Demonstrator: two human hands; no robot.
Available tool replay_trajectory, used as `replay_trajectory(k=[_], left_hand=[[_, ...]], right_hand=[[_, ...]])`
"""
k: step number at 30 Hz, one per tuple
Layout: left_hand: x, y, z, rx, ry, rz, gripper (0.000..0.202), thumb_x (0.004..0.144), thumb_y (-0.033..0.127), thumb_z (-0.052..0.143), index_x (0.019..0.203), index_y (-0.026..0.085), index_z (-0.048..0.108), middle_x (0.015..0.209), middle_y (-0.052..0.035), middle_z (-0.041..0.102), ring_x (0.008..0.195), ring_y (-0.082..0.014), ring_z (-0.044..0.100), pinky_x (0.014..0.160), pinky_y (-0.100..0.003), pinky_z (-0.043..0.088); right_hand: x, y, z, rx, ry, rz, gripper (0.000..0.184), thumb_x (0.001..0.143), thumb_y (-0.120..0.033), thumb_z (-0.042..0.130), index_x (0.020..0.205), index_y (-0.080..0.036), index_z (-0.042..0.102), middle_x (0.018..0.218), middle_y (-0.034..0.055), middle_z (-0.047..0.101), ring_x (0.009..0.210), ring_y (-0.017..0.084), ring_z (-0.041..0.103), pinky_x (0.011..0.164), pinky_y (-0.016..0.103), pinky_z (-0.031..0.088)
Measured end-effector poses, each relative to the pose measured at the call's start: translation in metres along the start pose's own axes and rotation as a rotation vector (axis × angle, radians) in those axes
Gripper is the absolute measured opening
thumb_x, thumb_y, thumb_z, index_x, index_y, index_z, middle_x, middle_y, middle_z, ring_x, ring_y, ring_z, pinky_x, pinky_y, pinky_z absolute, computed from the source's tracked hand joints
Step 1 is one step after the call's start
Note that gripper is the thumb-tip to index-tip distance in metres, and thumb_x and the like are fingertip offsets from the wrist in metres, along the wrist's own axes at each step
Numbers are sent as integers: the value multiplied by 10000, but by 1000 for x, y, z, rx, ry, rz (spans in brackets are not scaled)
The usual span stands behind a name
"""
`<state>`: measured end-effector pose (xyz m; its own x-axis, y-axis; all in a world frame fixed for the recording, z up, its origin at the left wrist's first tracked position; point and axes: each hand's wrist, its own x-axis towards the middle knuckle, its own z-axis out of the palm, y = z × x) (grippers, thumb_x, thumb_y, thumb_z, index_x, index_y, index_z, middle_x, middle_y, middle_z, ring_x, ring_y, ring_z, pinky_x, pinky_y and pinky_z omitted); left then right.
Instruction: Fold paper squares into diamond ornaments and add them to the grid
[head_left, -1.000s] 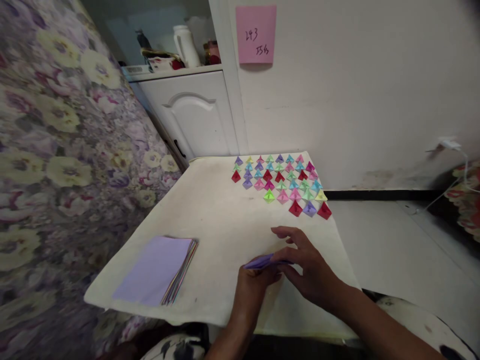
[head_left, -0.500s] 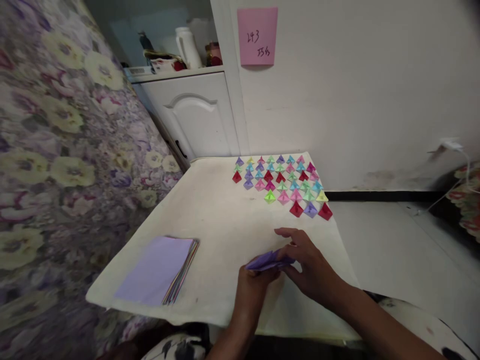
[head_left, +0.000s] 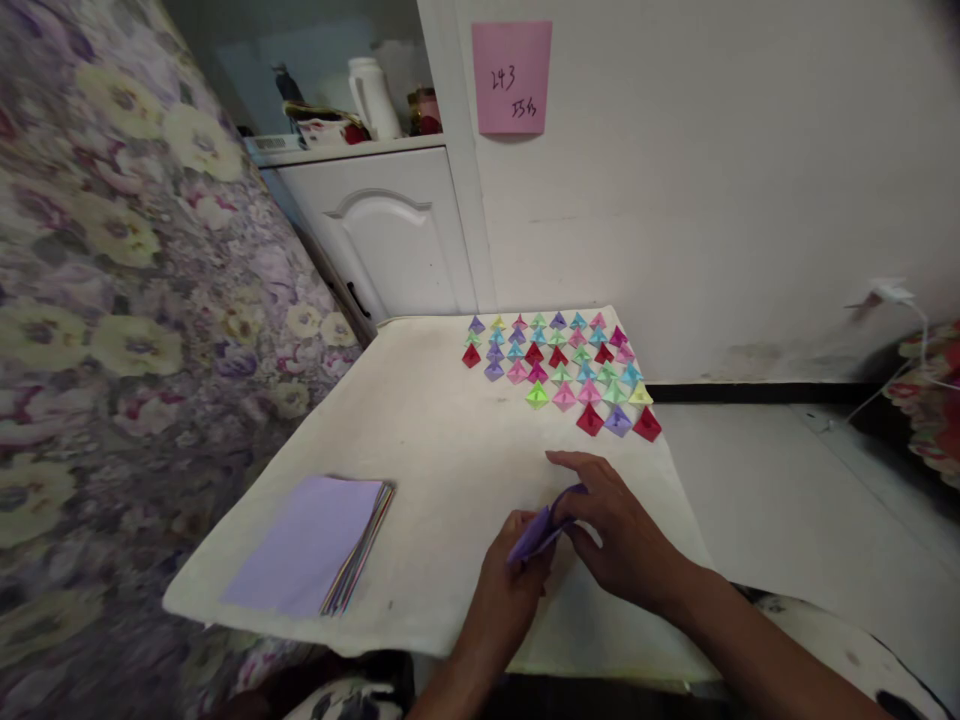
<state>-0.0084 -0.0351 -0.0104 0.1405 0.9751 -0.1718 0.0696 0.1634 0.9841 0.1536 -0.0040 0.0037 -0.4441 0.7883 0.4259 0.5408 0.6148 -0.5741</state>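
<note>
Both my hands hold one folded purple paper just above the near part of the cream table. My left hand pinches its lower edge from below. My right hand grips its upper end, with the index finger stretched out to the left. The paper is tilted up on edge. A stack of coloured paper sheets, purple on top, lies at the table's near left. Several small folded paper shapes in red, pink, green, blue and purple stand in rows at the far right of the table.
A flowered fabric surface rises along the left. A white cabinet with a white jug on top stands behind. A pink note hangs on the white wall. A cable and plug are at the right.
The purple paper has gone from lying flat between my hands to standing tilted up. My left hand has shifted slightly right under it.
</note>
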Motion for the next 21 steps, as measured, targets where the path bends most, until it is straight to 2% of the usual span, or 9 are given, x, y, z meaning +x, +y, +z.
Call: replay_trajectory(k=[3, 7, 9, 12, 14, 17, 19, 21], left_hand=[[-2, 9, -6, 45, -100, 14, 163, 759, 242, 603, 903, 173, 635, 795, -19, 631, 735, -163, 563, 645, -246, 432], [-5, 21, -11, -24, -277, -6, 357, 743, 282, 631, 1087, 188, 625, 997, -57, 666, 976, -250, 556, 831, -320, 416], [-5, 22, -12, -90, -267, -61, 375, 785, 371, 569, 1110, 190, 624, 1054, -80, 658, 1023, -267, 545, 838, -346, 429], [-3, 18, -11, -186, -158, -177, 424, 802, 462, 504, 1077, 173, 647, 1093, -120, 642, 1027, -277, 553, 772, -361, 475], [0, 12, -11, -222, -109, -234, 406, 770, 437, 553, 1051, 162, 657, 1046, -126, 654, 976, -268, 577, 722, -348, 488], [2, 7, -12, -245, -132, -282, 323, 735, 324, 600, 998, 149, 667, 816, -71, 667, 737, -179, 602, 634, -275, 459], [2, 6, -12, -246, -157, -297, 267, 717, 273, 602, 936, 138, 673, 674, -15, 611, 579, -110, 536, 571, -224, 409], [2, 6, -11, -234, -164, -308, 217, 696, 259, 615, 864, 132, 667, 609, 20, 546, 504, -75, 455, 513, -192, 345]], right_hand=[[1, -1, -1, -43, -27, -27, 278, 638, 24, 501, 769, -196, 609, 1332, 71, 404, 1247, 272, 332, 961, 465, 340], [1, -2, -1, -86, -48, -47, 263, 635, 23, 501, 736, -192, 616, 1387, 54, 356, 1281, 295, 279, 991, 507, 290], [1, -3, -1, -103, -67, -53, 278, 634, 24, 507, 754, -196, 627, 1410, 45, 328, 1294, 304, 252, 1006, 522, 262], [0, -3, 1, -125, -104, -74, 292, 637, 15, 522, 797, -203, 633, 1432, 42, 292, 1306, 315, 222, 1021, 539, 230], [-1, -3, 2, -131, -133, -95, 285, 640, 7, 530, 802, -203, 632, 1442, 39, 273, 1310, 316, 215, 1026, 542, 223], [-1, -3, 4, -129, -178, -125, 316, 641, 27, 512, 808, -213, 634, 1450, 22, 259, 1318, 298, 209, 1036, 533, 219], [-1, -3, 5, -114, -194, -137, 326, 636, 41, 500, 789, -214, 634, 1455, 9, 249, 1321, 289, 209, 1040, 525, 223], [-1, -3, 5, -94, -196, -146, 326, 627, 46, 496, 768, -213, 635, 1460, -1, 240, 1321, 289, 212, 1040, 523, 230]])
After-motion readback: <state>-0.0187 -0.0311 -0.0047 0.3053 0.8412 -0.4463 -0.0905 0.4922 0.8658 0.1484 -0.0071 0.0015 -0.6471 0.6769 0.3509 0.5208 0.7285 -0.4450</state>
